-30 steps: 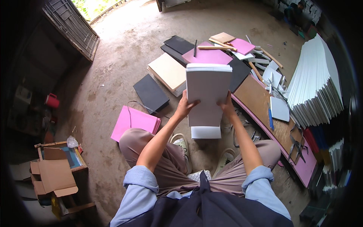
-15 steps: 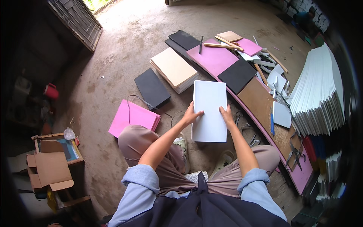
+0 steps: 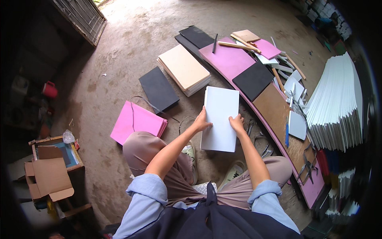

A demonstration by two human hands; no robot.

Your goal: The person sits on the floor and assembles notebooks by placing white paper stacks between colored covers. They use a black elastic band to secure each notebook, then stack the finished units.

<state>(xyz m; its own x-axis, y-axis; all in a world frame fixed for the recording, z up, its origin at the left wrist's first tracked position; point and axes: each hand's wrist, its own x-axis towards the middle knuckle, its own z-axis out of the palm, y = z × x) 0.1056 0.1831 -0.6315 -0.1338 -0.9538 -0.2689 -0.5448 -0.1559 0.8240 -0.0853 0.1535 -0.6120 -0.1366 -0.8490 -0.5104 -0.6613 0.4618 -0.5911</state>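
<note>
The white stack [image 3: 220, 119] is between the person's hands; whether it rests on the floor [image 3: 107, 115] cannot be told. The left hand [image 3: 202, 120] holds the stack's left edge and the right hand [image 3: 237, 124] its right edge, each thumb laid on the white face. The fingers of both hands pinch the stack from its sides, though those behind it are hidden. Should one side be pressed less than the other, layers could slip out of line; a slack grip could drop the stack toward the left shoe [image 3: 190, 153] or right shoe [image 3: 234, 170], both near its lower end. Left of the stack lies the black block [image 3: 159, 89], and farther left the pink sheets [image 3: 137, 121], crossed by a dark cord [image 3: 147, 102] that could snag a corner. Beyond the stack is the cream pile [image 3: 184, 65]. To the stack's right lie the brown board [image 3: 272, 104] and, well apart, the tall sheets [image 3: 333, 103], which might slide if bumped.
</note>
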